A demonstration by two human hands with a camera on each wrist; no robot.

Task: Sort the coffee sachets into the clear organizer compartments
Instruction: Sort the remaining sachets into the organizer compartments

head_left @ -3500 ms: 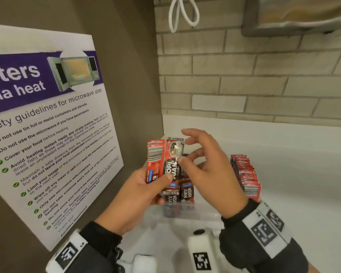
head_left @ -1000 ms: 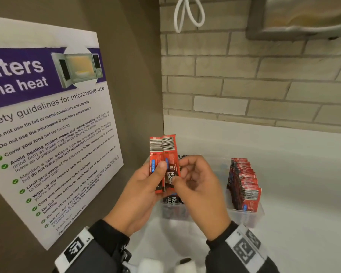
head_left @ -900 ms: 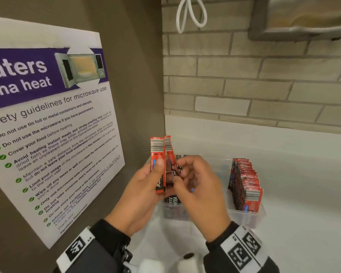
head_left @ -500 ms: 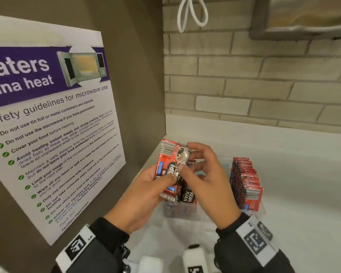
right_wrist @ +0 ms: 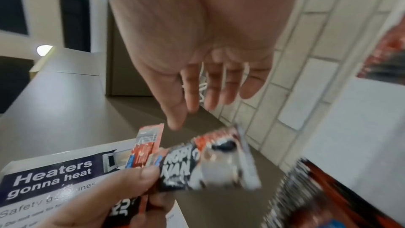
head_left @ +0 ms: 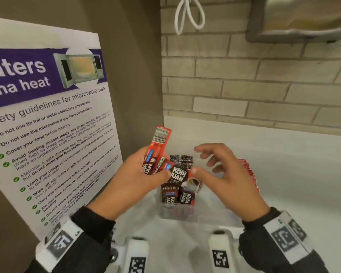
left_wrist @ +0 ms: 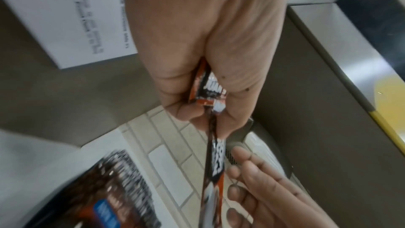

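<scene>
The right hand has released, fingers spread; the left hand still pinches the sachets above the organizer, unsorted.

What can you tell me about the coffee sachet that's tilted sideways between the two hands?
The tilted sachet is a flat, glossy red and black foil-look packet printed KOPI JUAN in white, with a coffee cup picture and a blue patch. It lies slanted above the clear organizer. The left hand pinches one end under its thumb, alongside an upright sachet. The right hand is spread; its thumb tip sits at the packet's other end, contact unclear.
</scene>
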